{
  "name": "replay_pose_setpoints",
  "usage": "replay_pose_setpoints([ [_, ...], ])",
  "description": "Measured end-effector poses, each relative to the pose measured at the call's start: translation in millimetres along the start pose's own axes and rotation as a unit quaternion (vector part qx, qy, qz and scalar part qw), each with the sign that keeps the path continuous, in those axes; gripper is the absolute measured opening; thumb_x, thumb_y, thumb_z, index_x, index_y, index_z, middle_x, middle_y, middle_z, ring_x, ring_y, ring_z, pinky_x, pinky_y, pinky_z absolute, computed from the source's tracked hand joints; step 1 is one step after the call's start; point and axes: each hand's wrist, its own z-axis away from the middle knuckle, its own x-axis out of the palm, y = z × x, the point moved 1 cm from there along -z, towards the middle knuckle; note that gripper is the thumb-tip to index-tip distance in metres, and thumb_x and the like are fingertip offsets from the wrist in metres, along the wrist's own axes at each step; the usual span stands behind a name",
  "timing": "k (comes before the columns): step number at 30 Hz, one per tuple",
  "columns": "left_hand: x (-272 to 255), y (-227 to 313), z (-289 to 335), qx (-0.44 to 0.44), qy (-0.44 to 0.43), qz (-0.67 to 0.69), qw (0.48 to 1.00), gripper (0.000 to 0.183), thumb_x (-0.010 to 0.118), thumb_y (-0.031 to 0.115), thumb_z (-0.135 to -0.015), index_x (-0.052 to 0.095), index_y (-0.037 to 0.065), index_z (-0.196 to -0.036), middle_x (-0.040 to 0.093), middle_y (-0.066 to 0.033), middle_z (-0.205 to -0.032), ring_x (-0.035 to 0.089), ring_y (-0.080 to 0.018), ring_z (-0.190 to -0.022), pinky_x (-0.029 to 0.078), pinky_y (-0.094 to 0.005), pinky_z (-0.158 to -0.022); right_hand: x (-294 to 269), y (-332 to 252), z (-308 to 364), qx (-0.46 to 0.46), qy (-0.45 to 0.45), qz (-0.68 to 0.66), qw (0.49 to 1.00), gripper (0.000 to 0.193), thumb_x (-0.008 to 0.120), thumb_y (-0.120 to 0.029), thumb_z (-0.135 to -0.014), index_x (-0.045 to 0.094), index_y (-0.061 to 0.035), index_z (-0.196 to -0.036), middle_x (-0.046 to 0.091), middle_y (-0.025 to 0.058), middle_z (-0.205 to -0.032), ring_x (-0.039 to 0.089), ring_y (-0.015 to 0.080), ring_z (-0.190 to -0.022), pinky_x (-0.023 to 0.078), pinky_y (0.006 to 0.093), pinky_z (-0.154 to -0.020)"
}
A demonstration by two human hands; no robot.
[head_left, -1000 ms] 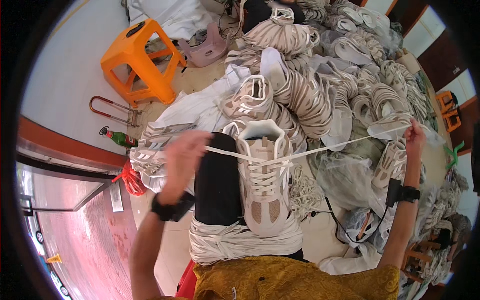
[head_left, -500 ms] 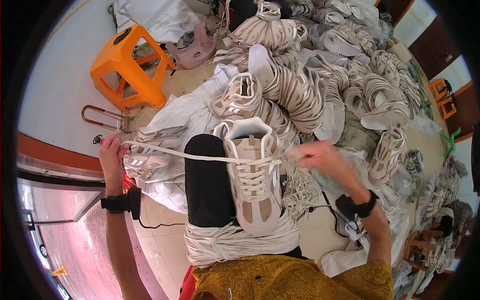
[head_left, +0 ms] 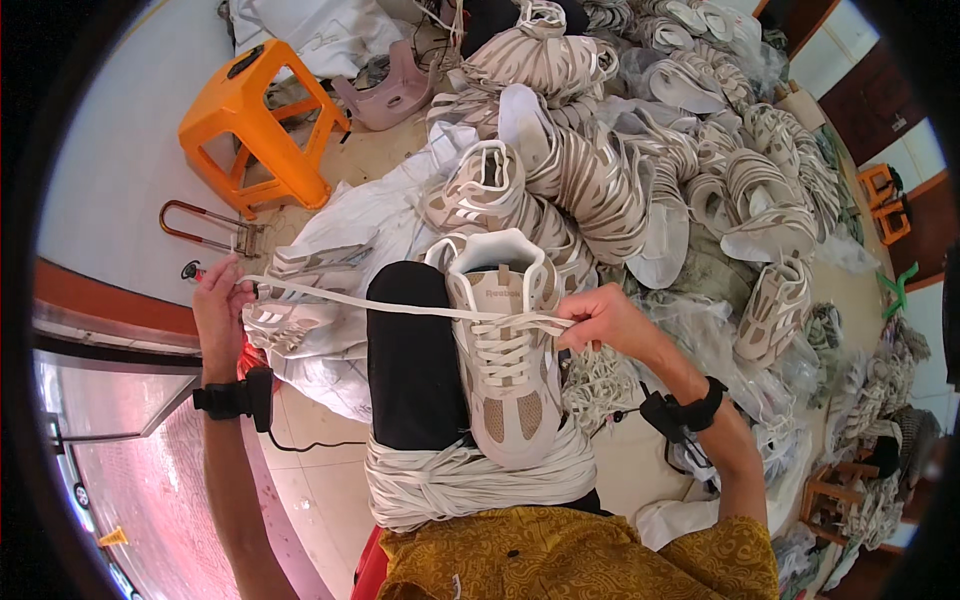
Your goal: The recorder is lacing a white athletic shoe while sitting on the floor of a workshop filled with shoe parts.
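A person in a mustard patterned shirt (head_left: 560, 560) holds a cream lace (head_left: 360, 303) stretched across a pale shoe (head_left: 512, 425) at the centre of the lap, toe toward six o'clock and collar toward noon. The hands are well apart: the left hand (head_left: 220, 292), at about ten o'clock from the shoe, pinches one length of lace between its fingers, while the right hand (head_left: 600, 318), at two o'clock and just beside the shoe, is clamped on the lace near the top eyelets.

The shoe is beige and off-white, with two tan mesh patches over the toe, a white padded collar standing open and a taupe tab on the tongue. Lace already crosses the throat in flat, closely spaced rows, and more than one strand shows at the top, toward the right hand.

Left of the shoe, at nine o'clock, is a rounded black shape (head_left: 415, 370). A thick bundle of cream laces (head_left: 480, 485) lies across the lap at six o'clock; a loose tangle of laces (head_left: 598, 392) sits near the shoe at four. Nested stacks of matching shoes (head_left: 610, 200) fill the floor from noon to two, and an orange stool (head_left: 262, 130) stands near the wall at half past ten.
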Motion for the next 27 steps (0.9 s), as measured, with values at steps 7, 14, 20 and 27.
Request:
replay_pose_setpoints([
  [7, -35.4, -1.8, -7.7, 0.040, 0.091, -0.018, 0.995, 0.029, 0.051, 0.006, -0.081, 0.051, -0.004, -0.109, 0.057, -0.0079, -0.088, 0.056, -0.0113, -0.067, 0.047, -0.0181, -0.054, 23.6, 24.3, -6.7, -0.208, 0.346, 0.189, 0.895, 0.008, 0.063, -0.005, -0.065, 0.056, -0.0020, -0.067, 0.049, 0.0090, -0.052, 0.047, 0.0170, -0.042, 0.037, 0.0276, -0.042],
  [14, -141.5, -44.0, -27.4, 0.063, 0.261, -0.061, 0.961, 0.030, 0.052, 0.005, -0.079, 0.053, -0.001, -0.108, 0.058, -0.0089, -0.091, 0.057, -0.0140, -0.071, 0.048, -0.0199, -0.056, 29.3, 50.9, 0.1, -0.277, 0.379, 0.318, 0.823, 0.002, 0.057, -0.005, -0.069, 0.057, -0.0029, -0.070, 0.049, 0.0095, -0.054, 0.050, 0.0204, -0.046, 0.038, 0.0302, -0.044],
  [20, -193.5, -77.5, -52.9, 0.218, 0.103, -0.238, 0.941, 0.013, 0.050, 0.009, -0.083, 0.058, -0.001, -0.088, 0.058, -0.0060, -0.077, 0.054, -0.0102, -0.069, 0.045, -0.0199, -0.061, -163.4, 93.6, 96.4, -0.151, 0.444, -0.219, 0.856, 0.021, 0.045, -0.023, -0.085, 0.058, -0.0073, -0.079, 0.053, -0.0007, -0.066, 0.034, 0.0048, -0.043, 0.028, 0.0197, -0.038],
  [27, -205.5, -52.3, -92.9, 0.235, 0.044, -0.294, 0.926, 0.019, 0.047, 0.011, -0.088, 0.057, 0.000, -0.098, 0.058, -0.0058, -0.084, 0.054, -0.0116, -0.080, 0.043, -0.0232, -0.076, -280.1, 97.9, 237.6, -0.259, 0.268, -0.409, 0.833, 0.030, 0.037, -0.024, -0.093, 0.054, -0.0016, -0.101, 0.039, -0.0029, -0.053, 0.020, 0.0037, -0.035, 0.019, 0.0197, -0.034],
])
